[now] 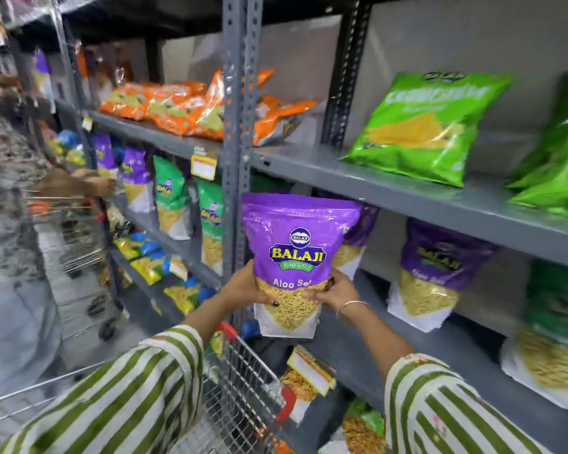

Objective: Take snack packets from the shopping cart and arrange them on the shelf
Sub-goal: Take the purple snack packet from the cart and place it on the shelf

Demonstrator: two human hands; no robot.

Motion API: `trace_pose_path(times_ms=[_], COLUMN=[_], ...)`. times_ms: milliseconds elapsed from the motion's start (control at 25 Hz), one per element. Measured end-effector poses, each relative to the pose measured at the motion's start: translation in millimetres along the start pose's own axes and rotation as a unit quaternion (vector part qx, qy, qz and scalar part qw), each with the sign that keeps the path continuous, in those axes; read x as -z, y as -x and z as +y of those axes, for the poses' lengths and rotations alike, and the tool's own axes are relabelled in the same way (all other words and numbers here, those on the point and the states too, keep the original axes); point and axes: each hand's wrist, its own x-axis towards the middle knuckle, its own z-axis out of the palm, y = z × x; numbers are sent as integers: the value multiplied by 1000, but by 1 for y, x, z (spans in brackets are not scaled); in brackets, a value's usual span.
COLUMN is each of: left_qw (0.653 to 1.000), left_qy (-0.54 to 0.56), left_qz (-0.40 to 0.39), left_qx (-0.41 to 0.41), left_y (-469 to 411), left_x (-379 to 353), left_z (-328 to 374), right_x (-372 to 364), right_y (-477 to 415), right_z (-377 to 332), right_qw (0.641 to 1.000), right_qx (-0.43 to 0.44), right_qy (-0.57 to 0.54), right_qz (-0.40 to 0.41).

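Note:
A purple Balaji Aloo Sev packet (294, 253) stands upright in the air in front of the grey shelf (407, 335). My left hand (243, 286) grips its lower left side and my right hand (335, 291) grips its lower right side. Behind it, another purple packet (358, 237) stands on the same shelf, and a third purple packet (430, 273) stands further right. The wire shopping cart (243, 388) with red corners sits below my arms; I cannot see what lies inside it.
Green packets (420, 126) lie on the upper shelf at the right, orange packets (184, 106) on it at the left. A green packet (554, 329) stands at far right. A grey upright post (240, 126) divides the bays. Another person's hand (95, 185) and second cart (76, 237) are at left.

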Motion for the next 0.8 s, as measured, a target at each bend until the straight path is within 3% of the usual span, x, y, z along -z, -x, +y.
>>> trace_pose_path(times_ms=[280,480,640,800], left_qw=[993,983,982,980], left_qy=[-44,-96,-107,-67], left_qz=[-107,-155,-157,-185], left_qx=[-26,-34,0,28], left_y=[-62,-95,-107,-106], left_x=[-97,-141,-155,-149], left_z=[45,51,51,51], right_x=[83,104,105,109], right_y=[16,15,6,4], right_z=[65,95,109,108], right_qw=[986,975,973,978], right_qx=[-80,-102,-91,-99], right_qy=[23,5,-19,31], right_qz=[147,198,213,181])
